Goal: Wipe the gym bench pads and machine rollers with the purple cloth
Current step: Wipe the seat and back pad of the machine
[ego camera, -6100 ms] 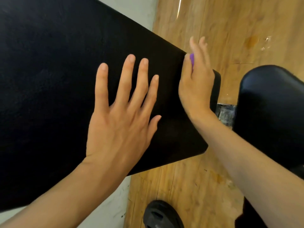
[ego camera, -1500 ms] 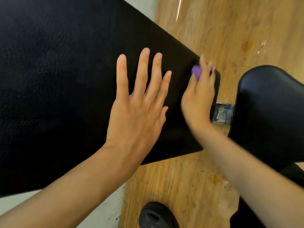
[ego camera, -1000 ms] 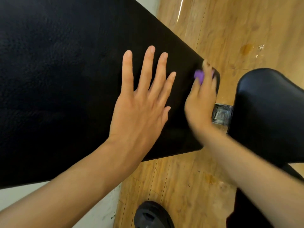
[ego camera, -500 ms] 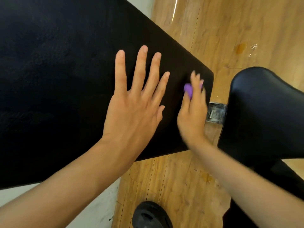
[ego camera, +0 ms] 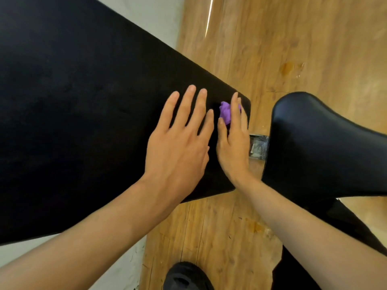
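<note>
The left hand point(ego camera: 178, 147) lies spread flat on the long black bench pad point(ego camera: 73, 101), likely steadying it. The rounded seat pad point(ego camera: 324, 153) sits just beside that pad's end, across a gap. The right hand point(ego camera: 234, 149), fingers straight and close together, presses the bunched purple cloth point(ego camera: 225, 113) onto the long pad near its far corner. The wad is small, so bare fingers may smear the vinyl. A stroke past the rim could drop the cloth or knock the knuckles on the metal bracket point(ego camera: 258, 148) in the gap.
</note>
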Motion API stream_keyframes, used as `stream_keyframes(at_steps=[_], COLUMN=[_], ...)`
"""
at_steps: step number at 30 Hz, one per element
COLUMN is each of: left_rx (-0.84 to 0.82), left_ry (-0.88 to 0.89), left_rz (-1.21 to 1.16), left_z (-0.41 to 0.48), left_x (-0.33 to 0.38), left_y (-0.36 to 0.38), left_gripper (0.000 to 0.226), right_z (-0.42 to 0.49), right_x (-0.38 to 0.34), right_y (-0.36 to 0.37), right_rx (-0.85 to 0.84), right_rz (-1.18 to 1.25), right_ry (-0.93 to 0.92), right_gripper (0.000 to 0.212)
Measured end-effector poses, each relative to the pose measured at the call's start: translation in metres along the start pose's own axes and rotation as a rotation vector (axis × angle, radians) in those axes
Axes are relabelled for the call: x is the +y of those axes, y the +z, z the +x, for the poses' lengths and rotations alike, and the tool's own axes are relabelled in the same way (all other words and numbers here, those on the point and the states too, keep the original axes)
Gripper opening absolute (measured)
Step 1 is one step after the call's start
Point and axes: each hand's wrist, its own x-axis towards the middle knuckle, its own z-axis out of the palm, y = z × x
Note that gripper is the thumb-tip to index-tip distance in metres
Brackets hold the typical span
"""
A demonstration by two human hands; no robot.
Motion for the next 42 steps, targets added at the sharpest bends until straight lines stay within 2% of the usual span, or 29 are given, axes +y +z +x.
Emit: stream_keyframes(at_steps=[3, 6, 8, 10, 12, 14, 16, 18, 20, 22, 24, 26, 28, 32, 34, 36, 38, 40, 42], left_rx=[-0.030, -0.055, -0.071, -0.073, -0.080, -0.069, -0.063, -0.073, -0.088, -0.094, -0.090, -0.083, -0.086, -0.074, -0.080, -0.087, -0.092, -0.097, -0.093], left_ry=[-0.021, 0.004, 0.011, 0.019, 0.018, 0.012, 0.009, 0.012, 0.021, 0.018, 0.017, 0.013, 0.008, 0.011, 0.018, 0.018, 0.015, 0.009, -0.002], left_rz=[0.071, 0.203, 0.206, 0.207, 0.220, 0.235, 0.255, 0.275, 0.273, 0.266, 0.264, 0.256, 0.259, 0.279, 0.284, 0.276, 0.262, 0.251, 0.243], left_z=[0.007, 0.007, 0.005, 0.007, 0.009, 0.013, 0.014, 0.014, 0.012, 0.009, 0.009, 0.011, 0.013, 0.015, 0.014, 0.013, 0.010, 0.009, 0.010], left_x=[0.004, 0.009, 0.012, 0.014, 0.014, 0.013, 0.013, 0.016, 0.019, 0.019, 0.019, 0.018, 0.018, 0.018, 0.018, 0.020, 0.021, 0.021, 0.019], left_y=[0.008, 0.013, 0.014, 0.013, 0.012, 0.013, 0.016, 0.018, 0.021, 0.022, 0.021, 0.019, 0.017, 0.020, 0.022, 0.024, 0.024, 0.022, 0.020], left_gripper=[0.077, 0.078, 0.078, 0.079, 0.079, 0.080, 0.080, 0.080, 0.080, 0.080, 0.080, 0.079, 0.078, 0.078, 0.078, 0.079, 0.079, 0.078, 0.078], right_z=[-0.011, -0.073, -0.126, -0.138, -0.095, -0.018, 0.059, 0.094, 0.064, -0.015, -0.103, -0.133, -0.088, 0.071, 0.101, 0.065, -0.020, -0.112, -0.141], right_x=[0.005, 0.023, 0.032, 0.031, 0.024, 0.009, -0.002, -0.002, 0.005, 0.010, 0.010, 0.010, 0.013, 0.017, 0.023, 0.029, 0.031, 0.028, 0.021], right_y=[-0.001, 0.006, 0.010, 0.007, 0.007, 0.006, 0.003, 0.004, 0.008, 0.013, 0.012, 0.006, 0.006, -0.001, -0.008, -0.006, 0.003, 0.012, 0.014], right_rx=[0.032, 0.043, -0.012, -0.031, -0.006, 0.091, 0.167, 0.209, 0.192, 0.148, 0.061, 0.007, 0.000, 0.153, 0.142, 0.111, 0.087, 0.057, 0.024], right_rz=[0.067, 0.078, 0.082, 0.040, 0.037, 0.049, 0.040, 0.027, 0.061, 0.105, 0.106, 0.077, 0.028, 0.024, 0.005, 0.049, 0.111, 0.090, 0.075], right_ry=[0.000, 0.033, 0.133, 0.121, 0.061, -0.002, -0.008, 0.002, -0.001, 0.009, 0.080, 0.070, 0.066, 0.076, 0.066, 0.036, 0.057, 0.123, 0.173], right_gripper=[0.059, 0.055, 0.065, 0.072, 0.065, 0.054, 0.049, 0.046, 0.046, 0.048, 0.058, 0.067, 0.063, 0.048, 0.046, 0.046, 0.050, 0.067, 0.080])
